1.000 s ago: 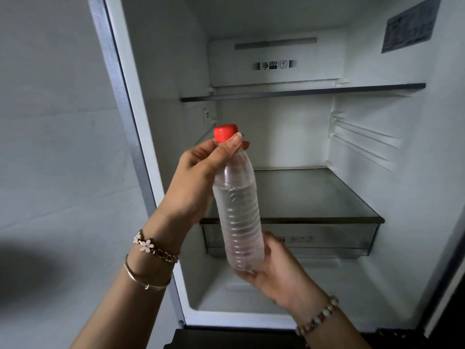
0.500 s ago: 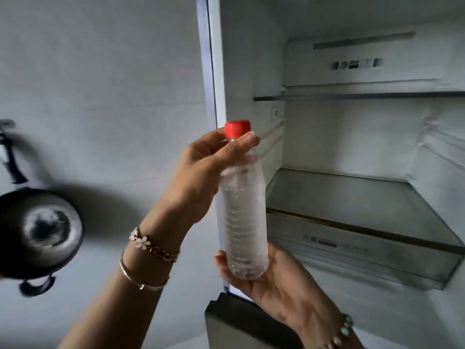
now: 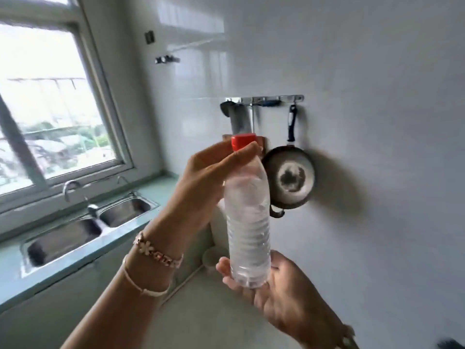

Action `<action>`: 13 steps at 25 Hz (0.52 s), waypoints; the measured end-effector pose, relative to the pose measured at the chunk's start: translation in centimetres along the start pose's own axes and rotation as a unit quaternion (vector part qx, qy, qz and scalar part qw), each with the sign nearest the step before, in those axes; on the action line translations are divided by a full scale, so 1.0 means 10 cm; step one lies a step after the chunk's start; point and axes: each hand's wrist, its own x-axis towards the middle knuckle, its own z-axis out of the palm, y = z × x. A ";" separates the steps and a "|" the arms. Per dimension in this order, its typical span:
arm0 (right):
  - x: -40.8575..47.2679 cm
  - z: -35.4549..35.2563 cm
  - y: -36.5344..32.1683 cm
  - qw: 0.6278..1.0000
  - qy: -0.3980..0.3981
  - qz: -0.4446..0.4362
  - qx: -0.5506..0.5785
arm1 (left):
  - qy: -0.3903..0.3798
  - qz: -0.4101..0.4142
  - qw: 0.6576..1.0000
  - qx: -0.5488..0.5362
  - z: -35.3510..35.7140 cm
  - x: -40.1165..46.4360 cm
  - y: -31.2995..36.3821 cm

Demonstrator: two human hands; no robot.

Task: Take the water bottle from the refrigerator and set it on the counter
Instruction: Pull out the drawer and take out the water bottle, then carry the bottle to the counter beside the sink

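Water bottle (image 3: 247, 222) is upright in mid-air, above the pale table (image 3: 201, 323). Our left grip (image 3: 206, 177) wraps the neck just under the red cap (image 3: 242, 142), and our right grip (image 3: 276, 293) cups the base, fingers curling round it. We judge this the carrying step. Next we lower it squarely onto the flat top. Its clear, ribbed plastic looks thin and perhaps slick.

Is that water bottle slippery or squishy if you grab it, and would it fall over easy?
Probably a bit slippery: the water bottle looks foggy, as if cold and damp. Likely squeezable, being thin, ribbed, clear plastic. It is tall and narrow, so it may tip if bumped.
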 end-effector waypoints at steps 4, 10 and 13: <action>0.73 0.94 0.77 0.983 -0.054 0.176 0.020 | 0.119 0.016 0.990 0.078 -1.45 -0.32 0.20; 1.74 2.54 2.49 0.924 -0.152 0.350 -0.038 | 0.301 0.029 0.939 0.166 -3.72 -1.05 0.60; 2.11 3.05 3.19 0.889 -0.193 0.411 -0.055 | 0.355 0.018 0.910 0.214 -4.51 -1.32 0.67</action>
